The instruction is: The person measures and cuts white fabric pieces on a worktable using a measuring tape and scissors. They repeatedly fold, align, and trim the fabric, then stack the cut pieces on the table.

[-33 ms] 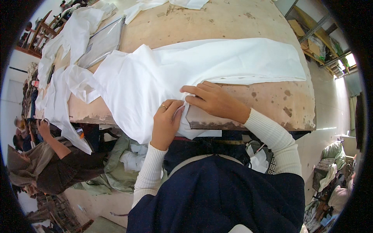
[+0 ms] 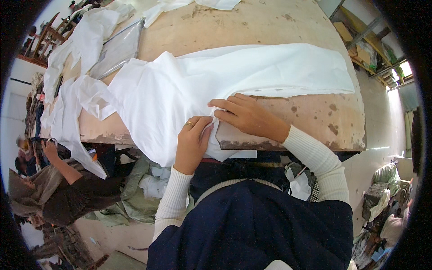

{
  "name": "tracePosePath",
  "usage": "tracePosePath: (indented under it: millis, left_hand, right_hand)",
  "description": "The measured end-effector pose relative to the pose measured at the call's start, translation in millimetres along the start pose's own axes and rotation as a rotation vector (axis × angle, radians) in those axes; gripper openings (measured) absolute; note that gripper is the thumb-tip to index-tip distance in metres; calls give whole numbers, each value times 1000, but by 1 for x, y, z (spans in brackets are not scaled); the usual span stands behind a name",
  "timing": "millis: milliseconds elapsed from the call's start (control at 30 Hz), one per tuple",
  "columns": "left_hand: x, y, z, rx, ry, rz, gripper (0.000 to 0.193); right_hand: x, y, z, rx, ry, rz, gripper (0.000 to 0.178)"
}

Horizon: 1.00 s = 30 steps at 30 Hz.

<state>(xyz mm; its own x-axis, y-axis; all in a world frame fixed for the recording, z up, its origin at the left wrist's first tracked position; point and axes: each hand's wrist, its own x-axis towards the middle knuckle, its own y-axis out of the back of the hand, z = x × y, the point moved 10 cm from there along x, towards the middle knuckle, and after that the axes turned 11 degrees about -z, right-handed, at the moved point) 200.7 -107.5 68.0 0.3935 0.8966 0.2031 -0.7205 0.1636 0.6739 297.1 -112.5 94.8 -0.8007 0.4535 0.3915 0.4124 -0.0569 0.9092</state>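
White cloth (image 2: 155, 94) is spread across mid-frame, pinched by the left hand (image 2: 191, 143); whether it is gripped by the right hand (image 2: 253, 118) cannot be told; light, even tension is best kept

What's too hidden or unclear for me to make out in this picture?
All in the head view:
- The pinched bit of white cloth: covered by the left hand.
- Whether the right hand grips or only touches: its own fingers hide the contact.
- The far end of the table: cut off by the top edge.
- Individual items in the lower-right clutter: too small.
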Motion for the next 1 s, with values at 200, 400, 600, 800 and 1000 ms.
tracePosePath:
  millis: [200, 400, 600, 800, 1000]
  left_hand:
    - [13, -3, 3, 31, 27, -120, 14]
    - [29, -5, -2, 60, 89, -257, 17]
    - [72, 0, 31, -1086, 286, -347, 15]
    - [238, 153, 81, -75, -558, 229, 18]
    - [274, 246, 25, -1344, -641, 564, 13]
  right_hand:
    - [6, -7, 9, 21, -75, -50, 16]
    - [1, 13, 14, 227, -223, 82, 11]
    - [-22, -9, -22, 1077, -359, -242, 68]
    - [3, 91, 84, 762, -479, -54, 60]
    - [16, 274, 155, -668, -511, 470, 42]
